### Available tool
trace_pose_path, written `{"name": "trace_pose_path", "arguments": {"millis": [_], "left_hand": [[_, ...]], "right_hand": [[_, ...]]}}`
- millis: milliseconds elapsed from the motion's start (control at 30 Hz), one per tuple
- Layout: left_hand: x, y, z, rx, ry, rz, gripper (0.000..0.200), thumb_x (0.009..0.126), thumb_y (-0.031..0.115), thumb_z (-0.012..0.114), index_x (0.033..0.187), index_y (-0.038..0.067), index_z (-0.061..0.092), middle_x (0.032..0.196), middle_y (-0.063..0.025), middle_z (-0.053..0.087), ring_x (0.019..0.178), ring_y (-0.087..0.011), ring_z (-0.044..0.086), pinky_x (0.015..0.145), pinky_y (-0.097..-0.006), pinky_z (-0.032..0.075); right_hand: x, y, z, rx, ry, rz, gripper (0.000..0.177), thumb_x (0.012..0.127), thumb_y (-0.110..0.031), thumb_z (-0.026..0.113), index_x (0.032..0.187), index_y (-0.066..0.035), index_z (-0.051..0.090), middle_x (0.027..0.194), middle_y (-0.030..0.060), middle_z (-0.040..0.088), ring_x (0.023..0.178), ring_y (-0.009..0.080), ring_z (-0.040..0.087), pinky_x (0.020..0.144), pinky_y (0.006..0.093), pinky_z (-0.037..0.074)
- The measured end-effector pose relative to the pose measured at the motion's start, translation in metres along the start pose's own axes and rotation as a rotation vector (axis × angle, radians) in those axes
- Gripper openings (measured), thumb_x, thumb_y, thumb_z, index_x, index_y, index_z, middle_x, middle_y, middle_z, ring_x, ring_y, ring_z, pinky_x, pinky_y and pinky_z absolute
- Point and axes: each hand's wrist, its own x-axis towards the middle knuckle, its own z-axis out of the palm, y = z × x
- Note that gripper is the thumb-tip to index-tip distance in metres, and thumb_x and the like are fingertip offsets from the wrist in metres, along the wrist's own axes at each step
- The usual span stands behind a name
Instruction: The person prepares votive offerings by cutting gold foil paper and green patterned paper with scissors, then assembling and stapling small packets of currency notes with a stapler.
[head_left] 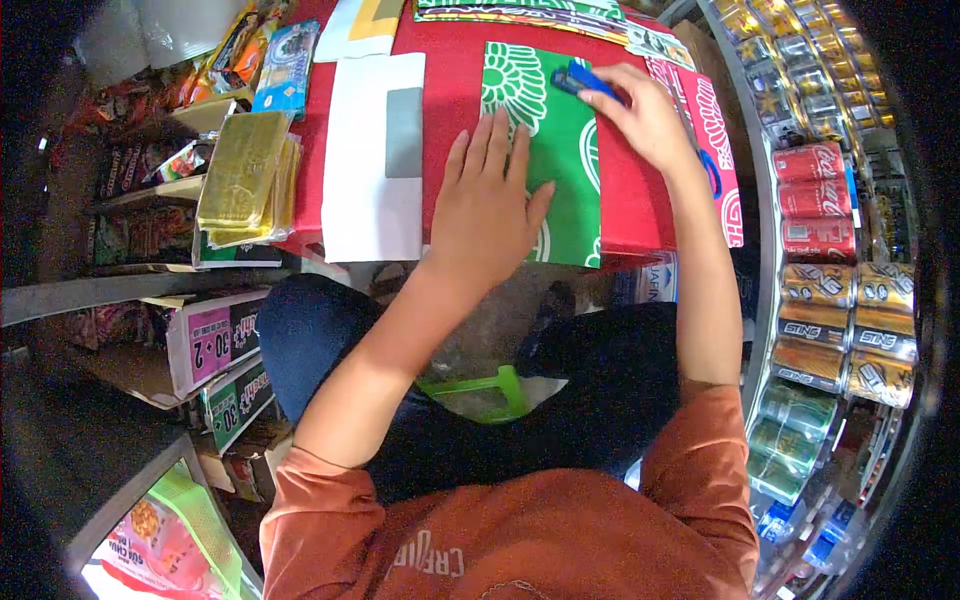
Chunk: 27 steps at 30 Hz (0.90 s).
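Red table [450, 100]: spans everything under both sets of fingers.

Green sheet [570, 170]: lies flat on the table. Its long axis runs from the near table edge straight away from the person, and the near end slightly overhangs the edge. White pattern printed on it.

White sheet [355, 180]: just left of the left fingers, same long-axis direction, with a grey patch [404, 132] at its right edge.

Stack of gold packets [240, 165]: further left of the left fingers, well apart. Drink cans [820, 200]: shelved right of the right fingers, off the table.

Left hand [485, 205]: palm down on the green sheet, fingers [497, 140] open and straight, pointing away from the body. Pressing on the sheet's left half and gripping nothing.

Right hand [650, 120]: at the sheet's far right corner, fingers curled closed around the blue stapler [578, 78].

Blue stapler: sits on the far end of the green sheet, just beyond and right of the left fingertips. Its long axis lies roughly across the sheet, and the free end sticks out of the right fingers, pointing left.
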Motion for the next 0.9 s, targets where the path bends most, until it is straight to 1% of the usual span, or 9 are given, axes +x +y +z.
{"name": "trace_pose_path", "arguments": {"millis": [67,200,300,433,500,600,667,767,900], "left_hand": [[0.001,-0.001,-0.002,-0.009,-0.025,-0.003,0.064,0.103,0.042,0.050,0.147,-0.005,0.043,0.155,-0.0285,0.038,0.146,-0.0404,0.035,0.123,-0.0494,0.024],[0.001,-0.001,-0.009,-0.035,-0.045,0.017,0.073,0.099,0.049,0.056,0.148,-0.004,0.042,0.156,-0.0270,0.037,0.147,-0.0400,0.034,0.123,-0.0496,0.023],[0.001,-0.005,-0.037,-0.186,-0.185,0.196,0.081,0.093,0.052,0.065,0.149,-0.001,0.043,0.157,-0.0243,0.038,0.148,-0.0389,0.033,0.124,-0.0500,0.022],[0.003,-0.012,-0.043,-0.268,-0.214,0.261,0.082,0.085,0.049,0.075,0.147,0.003,0.047,0.155,-0.0209,0.042,0.145,-0.0382,0.038,0.122,-0.0507,0.027],[0.007,-0.016,-0.034,-0.245,-0.197,0.254,0.080,0.084,0.047,0.076,0.146,0.004,0.050,0.154,-0.0200,0.044,0.143,-0.0386,0.041,0.121,-0.0507,0.030],[0.013,-0.015,-0.020,-0.233,-0.133,0.266,0.077,0.086,0.048,0.074,0.144,0.002,0.051,0.153,-0.0202,0.046,0.141,-0.0400,0.044,0.120,-0.0502,0.032],[0.014,-0.009,-0.014,-0.241,-0.118,0.246,0.077,0.087,0.048,0.073,0.144,0.002,0.051,0.153,-0.0205,0.046,0.141,-0.0401,0.043,0.120,-0.0501,0.032],[0.013,-0.008,-0.009,-0.224,-0.124,0.231,0.078,0.089,0.050,0.071,0.146,0.000,0.049,0.154,-0.0211,0.045,0.143,-0.0397,0.041,0.120,-0.0501,0.031],[0.013,-0.009,-0.005,-0.196,-0.156,0.228,0.083,0.090,0.054,0.067,0.148,-0.002,0.044,0.157,-0.0219,0.041,0.147,-0.0382,0.036,0.122,-0.0496,0.027]], "right_hand": [[0.015,0.015,0.005,-0.031,0.025,0.030,0.042,0.095,-0.034,0.070,0.118,0.001,0.069,0.112,0.0171,0.070,0.104,0.0310,0.067,0.091,0.0374,0.050],[0.034,0.040,0.013,-0.157,0.104,0.011,0.042,0.094,-0.033,0.070,0.119,0.001,0.069,0.116,0.0177,0.070,0.109,0.0329,0.067,0.093,0.0389,0.050],[0.038,0.037,0.012,-0.282,0.189,0.004,0.042,0.094,-0.031,0.070,0.120,0.001,0.069,0.117,0.0171,0.070,0.110,0.0330,0.066,0.095,0.0381,0.049],[0.024,0.027,0.002,-0.030,0.195,0.021,0.041,0.094,-0.031,0.071,0.121,-0.002,0.069,0.116,0.0157,0.071,0.105,0.0304,0.068,0.094,0.0374,0.050],[0.018,0.021,-0.003,0.023,0.087,0.068,0.040,0.094,-0.032,0.071,0.121,-0.002,0.069,0.114,0.0154,0.072,0.104,0.0287,0.068,0.094,0.0373,0.049],[0.013,0.014,-0.008,0.057,-0.033,0.101,0.039,0.092,-0.032,0.073,0.119,-0.003,0.070,0.108,0.0156,0.073,0.101,0.0270,0.069,0.091,0.0369,0.050],[0.011,0.016,-0.005,0.008,-0.022,0.043,0.039,0.092,-0.032,0.073,0.118,-0.003,0.070,0.107,0.0155,0.073,0.098,0.0267,0.068,0.090,0.0366,0.050],[0.003,0.008,-0.005,-0.004,-0.044,0.076,0.036,0.093,-0.029,0.072,0.117,-0.002,0.070,0.106,0.0140,0.072,0.097,0.0256,0.067,0.088,0.0353,0.050],[-0.031,-0.004,-0.008,0.059,-0.041,-0.059,0.031,0.094,-0.022,0.071,0.115,0.000,0.068,0.104,0.0119,0.067,0.095,0.0243,0.065,0.084,0.0334,0.049]]}}
